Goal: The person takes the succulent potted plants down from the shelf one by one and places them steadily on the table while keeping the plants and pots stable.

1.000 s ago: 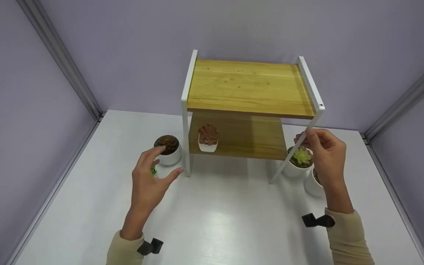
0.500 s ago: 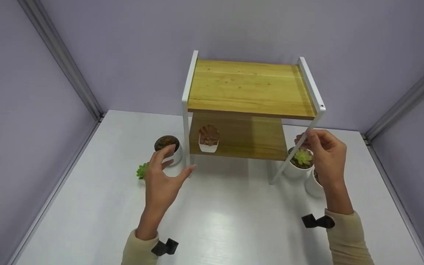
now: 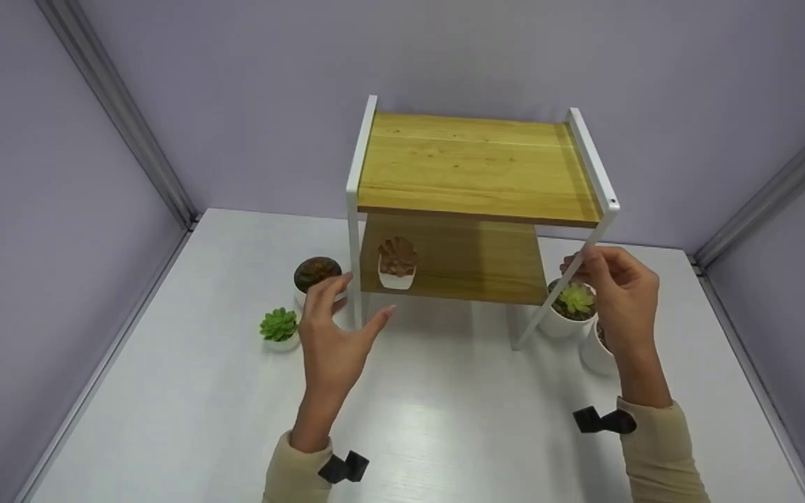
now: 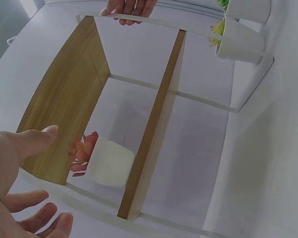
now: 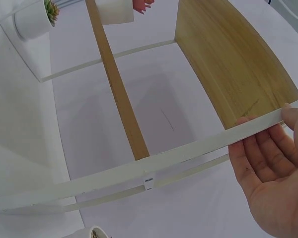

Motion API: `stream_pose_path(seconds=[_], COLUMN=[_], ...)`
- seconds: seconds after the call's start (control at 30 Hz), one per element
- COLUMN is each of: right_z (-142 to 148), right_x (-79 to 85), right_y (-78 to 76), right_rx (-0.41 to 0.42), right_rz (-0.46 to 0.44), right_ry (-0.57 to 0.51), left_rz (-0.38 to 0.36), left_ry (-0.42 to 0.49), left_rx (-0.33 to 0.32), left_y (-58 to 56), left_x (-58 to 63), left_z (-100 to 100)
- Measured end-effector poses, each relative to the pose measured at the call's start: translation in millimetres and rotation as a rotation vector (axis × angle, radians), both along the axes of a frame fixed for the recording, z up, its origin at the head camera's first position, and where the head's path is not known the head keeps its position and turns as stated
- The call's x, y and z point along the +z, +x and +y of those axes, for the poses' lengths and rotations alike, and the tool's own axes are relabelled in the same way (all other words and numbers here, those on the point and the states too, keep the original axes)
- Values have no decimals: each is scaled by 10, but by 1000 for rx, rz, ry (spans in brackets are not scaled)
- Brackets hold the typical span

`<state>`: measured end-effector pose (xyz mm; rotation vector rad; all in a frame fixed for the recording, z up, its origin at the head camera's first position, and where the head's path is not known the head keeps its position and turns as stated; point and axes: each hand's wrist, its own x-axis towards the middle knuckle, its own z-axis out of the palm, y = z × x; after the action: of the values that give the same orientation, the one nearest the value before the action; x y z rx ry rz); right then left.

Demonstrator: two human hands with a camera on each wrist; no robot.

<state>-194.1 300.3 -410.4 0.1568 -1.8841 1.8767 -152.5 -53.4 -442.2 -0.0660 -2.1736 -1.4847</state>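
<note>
A two-tier wooden shelf (image 3: 479,164) with a white metal frame stands against the back wall. On its lower board (image 3: 479,269), at the left, sits a reddish succulent in a white pot (image 4: 109,161). My left hand (image 3: 336,342) is in front of the shelf's left leg, thumb and fingers spread apart with nothing between them, facing the potted succulent. At the right front leg (image 3: 553,293), my right hand (image 3: 622,297) pinches the white bar between thumb and fingers; the right wrist view shows the thumb over the bar (image 5: 188,151) and the fingers behind it.
Left of the shelf stand a green succulent (image 3: 279,326) in a small white pot and a dark brown plant (image 3: 317,272) in a larger one. On the right, a yellow-green succulent (image 3: 575,299) and another white pot (image 3: 596,353) stand beside my right hand.
My left hand has moved right, from beside the left-hand pots to the front of the shelf's left leg, uncovering the green succulent. The right hand stays on the shelf leg.
</note>
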Motion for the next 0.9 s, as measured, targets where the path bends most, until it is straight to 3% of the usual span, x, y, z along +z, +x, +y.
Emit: stream_pose_path(seconds=[0.37, 0.67, 0.9], right_z=[-23, -25, -19], right_x=[5, 9, 2], right_y=[12, 7, 13], right_rx=[1, -18, -22], right_rz=[-8, -19, -23], right_ry=[-20, 1, -1], left_rz=[37, 55, 33], left_ry=[72, 39, 63], left_rx=[47, 121, 172], left_y=[-26, -84, -125], left_x=[-70, -154, -181], left_z=[177, 364, 518])
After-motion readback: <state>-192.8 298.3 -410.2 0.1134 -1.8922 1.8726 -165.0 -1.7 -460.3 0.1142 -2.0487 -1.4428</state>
